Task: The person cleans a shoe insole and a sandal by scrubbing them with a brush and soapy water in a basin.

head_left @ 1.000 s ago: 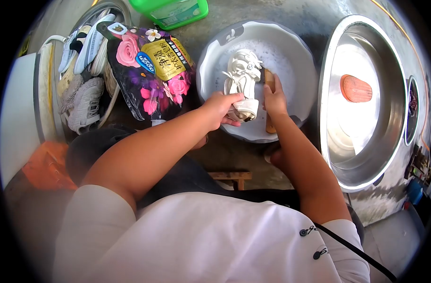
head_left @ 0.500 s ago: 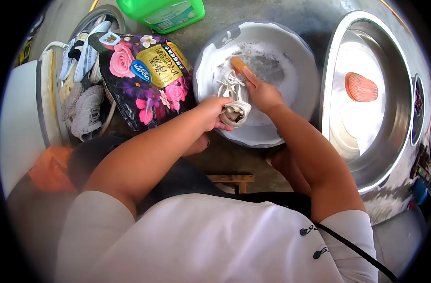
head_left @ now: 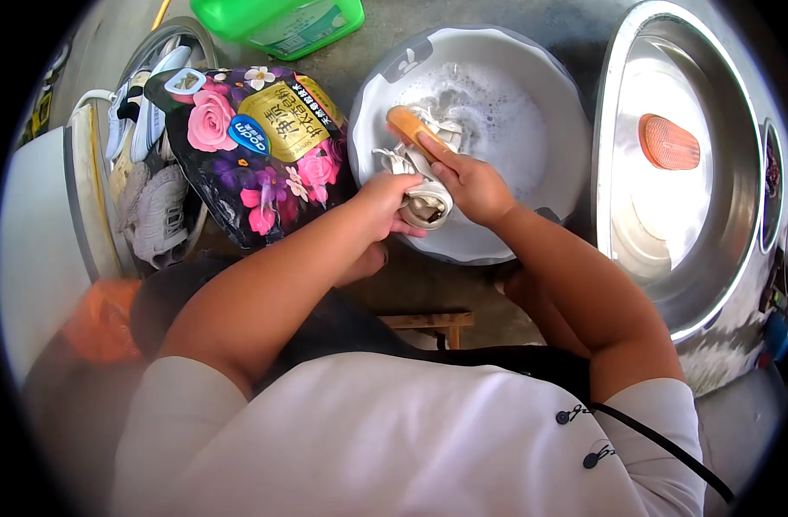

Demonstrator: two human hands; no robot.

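Observation:
My left hand [head_left: 389, 203] is closed around the heel end of a white lace-up shoe [head_left: 428, 205], its opening facing me. In my right hand [head_left: 475, 185] is a wooden-backed scrubbing brush [head_left: 417, 133], gripped by its near end and lying across the shoe's laces. The brush's bristles are hidden beneath the wood. Both hands are over the near left side of a light grey basin [head_left: 556, 142], which holds sudsy water [head_left: 502, 129]. The shoe's toe points away from me, partly covered by the brush.
Left of the basin stands a flowered detergent bag [head_left: 265, 142], with a green jug [head_left: 282, 26] behind it. Several shoes [head_left: 157, 207] fill a container at the far left. On the right, a large metal basin [head_left: 614, 112] holds an orange ridged object [head_left: 669, 142]. A wooden stool [head_left: 428, 321] shows below.
The brush has moved left from the shoe's right side and now crosses over its laces. My left hand still holds the shoe in nearly the same place. The view has shifted slightly.

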